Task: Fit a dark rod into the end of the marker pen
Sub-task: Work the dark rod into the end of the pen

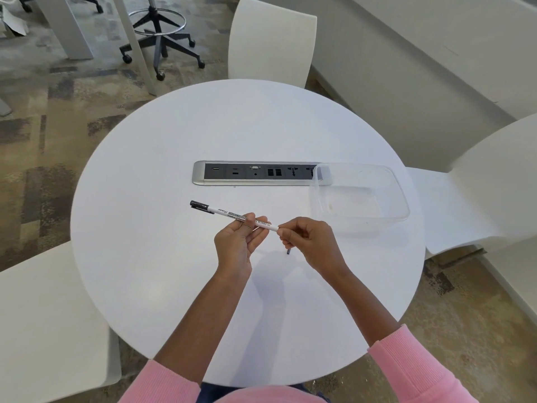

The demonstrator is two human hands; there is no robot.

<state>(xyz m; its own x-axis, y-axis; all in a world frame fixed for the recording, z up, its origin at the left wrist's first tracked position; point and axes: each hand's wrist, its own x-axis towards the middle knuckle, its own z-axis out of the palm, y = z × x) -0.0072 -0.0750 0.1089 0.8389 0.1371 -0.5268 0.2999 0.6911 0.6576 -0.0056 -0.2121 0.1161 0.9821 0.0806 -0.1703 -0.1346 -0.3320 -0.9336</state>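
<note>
A white marker pen (223, 213) with a black cap at its far-left end hangs above the round white table (162, 146). My left hand (236, 242) pinches its barrel near the middle. My right hand (308, 241) is curled at the pen's bare right end, fingertips touching it. A short dark rod (288, 251) pokes out below my right hand's fingers; most of it is hidden, and I cannot tell whether it is held or lies on the table.
A clear plastic container (360, 196) stands at the right, overlapping the end of a recessed socket strip (255, 173) in the table's middle. White chairs surround the table at the back, left and right.
</note>
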